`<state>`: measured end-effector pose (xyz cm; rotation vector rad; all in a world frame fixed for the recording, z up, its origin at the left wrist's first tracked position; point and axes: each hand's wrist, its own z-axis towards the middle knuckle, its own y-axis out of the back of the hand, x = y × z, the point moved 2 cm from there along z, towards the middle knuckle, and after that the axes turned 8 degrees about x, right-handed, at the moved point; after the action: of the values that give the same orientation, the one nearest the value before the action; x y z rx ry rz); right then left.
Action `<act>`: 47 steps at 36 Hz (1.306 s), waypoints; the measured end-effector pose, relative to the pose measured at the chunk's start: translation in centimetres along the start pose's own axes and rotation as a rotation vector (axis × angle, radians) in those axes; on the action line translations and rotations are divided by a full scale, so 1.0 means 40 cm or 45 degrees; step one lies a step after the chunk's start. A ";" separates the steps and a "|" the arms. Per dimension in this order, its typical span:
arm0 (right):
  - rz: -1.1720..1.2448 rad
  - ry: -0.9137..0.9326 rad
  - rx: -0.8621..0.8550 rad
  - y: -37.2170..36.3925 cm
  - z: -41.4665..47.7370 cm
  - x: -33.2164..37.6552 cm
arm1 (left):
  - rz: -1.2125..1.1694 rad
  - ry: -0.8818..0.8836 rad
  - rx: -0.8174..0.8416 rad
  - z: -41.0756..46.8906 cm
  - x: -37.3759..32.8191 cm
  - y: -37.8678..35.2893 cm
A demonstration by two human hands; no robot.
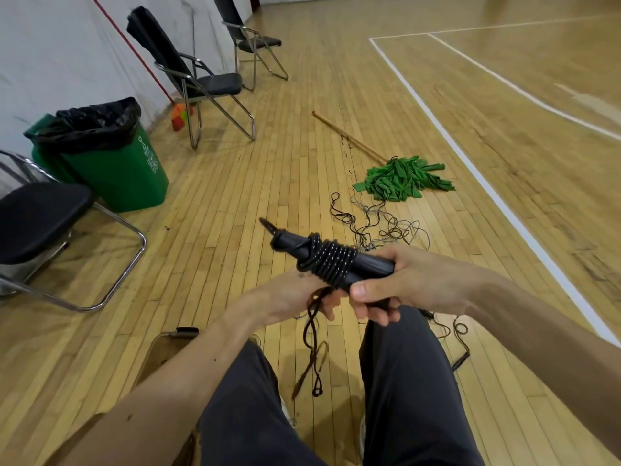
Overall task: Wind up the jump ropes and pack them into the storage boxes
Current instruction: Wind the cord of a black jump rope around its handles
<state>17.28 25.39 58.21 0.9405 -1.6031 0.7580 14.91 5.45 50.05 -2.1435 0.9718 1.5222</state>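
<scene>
Glossy wooden floor [268, 163], matt black plastic handles [369, 267] wrapped in speckled braided cord [332, 260], green cloth mop [403, 178].

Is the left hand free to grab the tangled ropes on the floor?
Probably not: the left hand grips the loose rope under the handles, and the tangle lies well ahead of it.

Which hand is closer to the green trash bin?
Left. The left hand, holding the rope, is nearer the green trash bin off to its left; the right hand grips the handles farther right.
</scene>
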 end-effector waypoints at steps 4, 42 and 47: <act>-0.039 0.015 -0.103 0.016 0.013 -0.009 | -0.236 -0.132 0.017 -0.005 -0.023 -0.047; -0.290 -0.474 -0.740 0.152 0.074 -0.201 | 1.835 0.060 -0.472 -0.033 -0.113 -0.100; -0.274 -0.485 -0.627 0.130 0.082 -0.169 | 2.009 -0.119 -0.607 -0.072 -0.176 -0.059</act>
<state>11.94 26.37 50.88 0.9017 -1.8604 0.0185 17.19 7.69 57.34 -1.2415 2.7921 2.5514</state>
